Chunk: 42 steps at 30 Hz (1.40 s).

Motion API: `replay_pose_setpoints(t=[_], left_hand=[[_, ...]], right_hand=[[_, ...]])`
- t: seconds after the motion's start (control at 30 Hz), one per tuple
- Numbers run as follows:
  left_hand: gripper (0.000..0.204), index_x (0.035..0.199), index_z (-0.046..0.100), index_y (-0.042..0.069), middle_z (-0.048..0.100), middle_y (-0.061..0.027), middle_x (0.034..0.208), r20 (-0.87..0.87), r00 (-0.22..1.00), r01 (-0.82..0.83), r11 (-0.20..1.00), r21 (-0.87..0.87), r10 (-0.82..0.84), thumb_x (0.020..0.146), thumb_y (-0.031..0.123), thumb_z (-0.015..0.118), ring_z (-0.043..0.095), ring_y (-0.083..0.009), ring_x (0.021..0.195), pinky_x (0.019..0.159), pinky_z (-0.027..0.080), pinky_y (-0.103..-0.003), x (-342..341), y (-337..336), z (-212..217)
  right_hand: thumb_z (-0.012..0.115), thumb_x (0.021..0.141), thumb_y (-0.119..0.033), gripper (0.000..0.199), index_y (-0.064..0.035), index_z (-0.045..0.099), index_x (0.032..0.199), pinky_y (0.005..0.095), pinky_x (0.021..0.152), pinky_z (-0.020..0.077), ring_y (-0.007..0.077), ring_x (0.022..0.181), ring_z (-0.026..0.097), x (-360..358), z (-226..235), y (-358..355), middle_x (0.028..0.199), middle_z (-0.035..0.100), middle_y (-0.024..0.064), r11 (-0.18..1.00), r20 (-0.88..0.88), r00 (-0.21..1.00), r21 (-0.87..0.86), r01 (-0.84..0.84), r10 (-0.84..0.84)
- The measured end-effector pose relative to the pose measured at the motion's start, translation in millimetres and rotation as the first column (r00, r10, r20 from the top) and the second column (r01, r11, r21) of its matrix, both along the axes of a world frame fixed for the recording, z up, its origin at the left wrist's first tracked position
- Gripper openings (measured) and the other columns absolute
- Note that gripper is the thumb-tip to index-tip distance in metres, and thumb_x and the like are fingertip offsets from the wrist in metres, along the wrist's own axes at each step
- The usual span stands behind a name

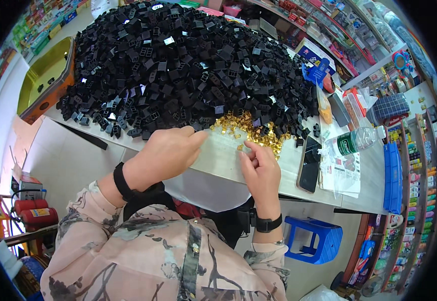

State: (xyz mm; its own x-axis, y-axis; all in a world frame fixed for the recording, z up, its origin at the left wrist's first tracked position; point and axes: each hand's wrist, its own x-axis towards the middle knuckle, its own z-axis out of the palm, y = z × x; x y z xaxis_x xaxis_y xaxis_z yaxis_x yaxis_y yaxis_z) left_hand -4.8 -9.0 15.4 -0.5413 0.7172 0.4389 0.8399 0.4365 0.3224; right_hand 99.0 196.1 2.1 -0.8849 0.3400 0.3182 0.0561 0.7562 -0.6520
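On table (216, 161), gold pieces (268, 136) scattered against heaped black parts (178, 75), left hand (165, 153) curled, right hand (263, 173) narrowed near gold, anything held can't be told for either.

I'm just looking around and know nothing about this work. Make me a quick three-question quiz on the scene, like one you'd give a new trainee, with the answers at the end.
1. Multiple choice. Which is nearer the phone?
A) the left hand
B) the right hand

2. True or false? The heap of black pieces spreads much wider than the heap of gold pieces.

3. Fill in the colour. The plastic stool on the person's right is ____.

Key: 1. B; 2. True; 3. blue.
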Motion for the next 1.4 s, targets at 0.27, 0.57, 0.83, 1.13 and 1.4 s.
replay_pose_setpoints(t=[0.27, 0.57, 0.83, 1.13, 1.4], left_hand=[[0.021, 0.096, 0.059, 0.009, 0.056, -0.0074, 0.071, 0.021, 0.999, 0.040, 0.991, -0.131, -0.037, 0.078, 0.018, 0.065, 0.061, -0.0264, 0.064, 0.054, 0.049, -0.036, 1, 3, 0], [0.021, 0.094, 0.058, 0.007, 0.059, -0.0078, 0.074, 0.053, 0.996, 0.078, 0.984, -0.162, -0.071, 0.078, 0.017, 0.066, 0.062, -0.0263, 0.068, 0.057, 0.049, -0.037, -5, 9, -3], [0.027, 0.105, 0.060, 0.003, 0.063, -0.0097, 0.084, 0.593, 0.764, 0.099, 0.955, 0.281, -0.253, 0.080, 0.009, 0.066, 0.064, -0.0218, 0.071, 0.064, 0.049, -0.030, 2, 20, -5], [0.029, 0.111, 0.062, 0.004, 0.064, -0.0140, 0.091, 0.459, 0.806, 0.155, 0.881, 0.447, -0.375, 0.082, 0.010, 0.063, 0.064, -0.0288, 0.081, 0.069, 0.050, -0.034, 9, 33, -27], [0.026, 0.109, 0.063, 0.005, 0.065, -0.0141, 0.092, 0.460, 0.791, 0.174, 0.869, 0.464, -0.404, 0.082, 0.008, 0.062, 0.064, -0.0281, 0.080, 0.069, 0.050, -0.033, 10, 32, -25]], right_hand=[[0.070, 0.080, -0.010, 0.020, -0.0081, 0.067, 0.101, 0.0264, 0.057, 0.0453, 0.0153, 0.062, 0.056, -3, -7, 1, 0.078, 0.057, 0.0050, 0.993, -0.039, 0.998, 0.111, -0.039, 0.044], [0.070, 0.079, -0.009, 0.016, -0.0094, 0.066, 0.095, 0.0276, 0.056, 0.0463, 0.0173, 0.061, 0.058, -7, 0, 2, 0.077, 0.057, 0.0057, 0.945, -0.057, 0.991, 0.312, -0.101, 0.125], [0.065, 0.086, -0.006, 0.005, -0.0029, 0.062, 0.089, 0.0223, 0.061, 0.0473, 0.0096, 0.071, 0.061, -1, 0, -3, 0.086, 0.063, 0.0026, 0.928, -0.072, 0.993, -0.353, -0.117, 0.098], [0.062, 0.088, -0.005, 0.006, -0.0018, 0.061, 0.093, 0.0191, 0.062, 0.0450, 0.0055, 0.070, 0.055, 3, -3, -20, 0.083, 0.062, 0.0010, 0.583, -0.164, 0.969, -0.775, -0.244, 0.187], [0.063, 0.089, -0.010, 0.009, -0.0023, 0.062, 0.095, 0.0185, 0.059, 0.0421, 0.0028, 0.067, 0.050, 3, 6, -20, 0.081, 0.061, -0.0016, 0.415, -0.109, 0.974, -0.891, -0.185, 0.199]])
